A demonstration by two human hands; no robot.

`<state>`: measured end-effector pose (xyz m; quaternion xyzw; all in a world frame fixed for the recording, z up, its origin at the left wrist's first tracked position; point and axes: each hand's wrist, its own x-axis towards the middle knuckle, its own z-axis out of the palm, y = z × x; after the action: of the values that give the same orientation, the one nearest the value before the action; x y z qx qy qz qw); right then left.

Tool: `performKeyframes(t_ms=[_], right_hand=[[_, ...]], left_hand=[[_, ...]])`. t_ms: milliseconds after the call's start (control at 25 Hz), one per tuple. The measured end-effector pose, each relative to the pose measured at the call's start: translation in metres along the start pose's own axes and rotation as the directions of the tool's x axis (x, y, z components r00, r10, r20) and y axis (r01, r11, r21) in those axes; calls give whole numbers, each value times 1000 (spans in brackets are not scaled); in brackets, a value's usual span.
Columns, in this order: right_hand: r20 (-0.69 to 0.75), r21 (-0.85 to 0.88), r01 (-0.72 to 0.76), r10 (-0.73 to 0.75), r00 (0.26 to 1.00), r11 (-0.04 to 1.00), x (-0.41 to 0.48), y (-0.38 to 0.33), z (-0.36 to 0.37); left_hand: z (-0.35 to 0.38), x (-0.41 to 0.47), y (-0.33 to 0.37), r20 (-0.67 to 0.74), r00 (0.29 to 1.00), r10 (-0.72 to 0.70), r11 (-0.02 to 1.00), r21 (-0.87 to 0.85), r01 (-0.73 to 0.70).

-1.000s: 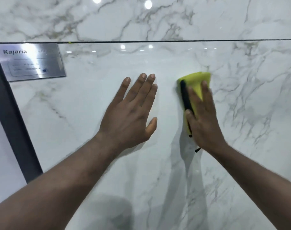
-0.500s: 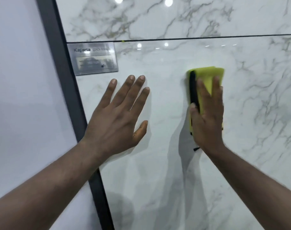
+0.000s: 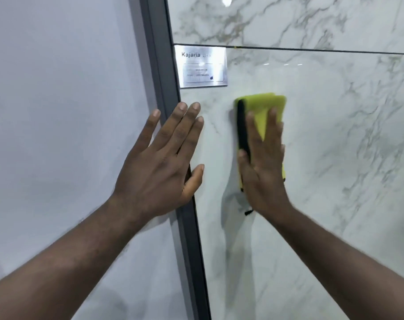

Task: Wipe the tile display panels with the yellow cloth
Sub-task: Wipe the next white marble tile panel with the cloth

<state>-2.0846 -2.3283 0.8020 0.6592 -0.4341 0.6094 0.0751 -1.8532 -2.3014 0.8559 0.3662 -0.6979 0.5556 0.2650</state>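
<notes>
My right hand (image 3: 263, 172) lies flat on the yellow cloth (image 3: 269, 105), fingers straight and a little apart, pressing it against the marble tile panel (image 3: 334, 158) just right of the middle of the frame. The cloth is folded into a long pad. Its long axis runs up and down the panel, and its top end points toward the top of the frame, leaning a touch to the right. A black edging (image 3: 241, 125) runs down its left side, next to my thumb. My palm hides most of the cloth, so only the top end and thin strips on either side show. A small black bit (image 3: 248, 212) sticks out below my wrist, and I cannot make out what it is.

My left hand (image 3: 164, 162) is open with the fingers straight and spread. It lies across the dark frame strip (image 3: 159, 65), fingertips reaching onto the marble. I cannot tell whether the palm touches. The two hands are apart, with bare tile between them.

Above the cloth, in the upper middle, a metal label plate (image 3: 202, 65) sits in the panel's corner. It reads "Kajaria", and the small print is too blurred to read. A thin dark joint line (image 3: 323, 50) divides this panel from the upper tile (image 3: 311, 19). A pale glossy panel (image 3: 58, 112) fills the left of the frame. Both forearms are cut off at the lower edges.
</notes>
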Motion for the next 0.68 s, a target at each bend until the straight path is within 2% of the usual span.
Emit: performKeyframes(t_ms=[80, 120, 160, 200, 240, 280, 320, 360, 440, 520, 560, 600, 680], right_hand=[[142, -76, 226, -214, 966, 971, -33, 0, 4], [135, -75, 233, -222, 966, 970, -39, 6, 3], [57, -35, 150, -148, 987, 988, -35, 6, 4], [-57, 53, -13, 16, 998, 999, -25, 2, 8], [-149, 154, -175, 198, 969, 972, -12, -10, 14], [-202, 213, -257, 300, 932, 943, -3, -28, 22], [-217, 204, -267, 310, 926, 942, -2, -49, 32], [-197, 161, -226, 256, 947, 961, -11, -65, 42], [-79, 59, -76, 81, 994, 995, -52, -79, 57], [39, -3, 34, -34, 999, 999, -83, -61, 48], [30, -40, 48, -47, 998, 998, -82, -44, 42], [-21, -43, 2, -2, 1000, 999, -74, -29, 37], [-188, 81, -228, 240, 953, 970, -48, -18, 33]], left_hand=[[-3, -8, -8, -2, 1000, 14, 998, -60, -14], [-6, -11, -13, 5, 999, 32, 994, -106, -31], [-8, -12, -18, 11, 999, 46, 988, -147, -44], [-10, -12, -22, 15, 998, 54, 983, -179, -50], [-11, -12, -24, 17, 998, 59, 977, -205, -54], [-11, -12, -24, 15, 998, 60, 972, -229, -55], [-10, -12, -22, 6, 999, 49, 966, -255, -46], [-8, -12, -19, -12, 1000, 28, 957, -289, -30], [-3, -11, -13, -68, 997, -18, 933, -360, -8], [1, -9, -9, -115, 992, -58, 920, -393, 8], [2, -7, -7, -124, 989, -74, 923, -385, 21], [2, -6, -5, -127, 989, -82, 931, -364, 30], [2, -5, 0, -124, 988, -98, 949, -311, 55]])
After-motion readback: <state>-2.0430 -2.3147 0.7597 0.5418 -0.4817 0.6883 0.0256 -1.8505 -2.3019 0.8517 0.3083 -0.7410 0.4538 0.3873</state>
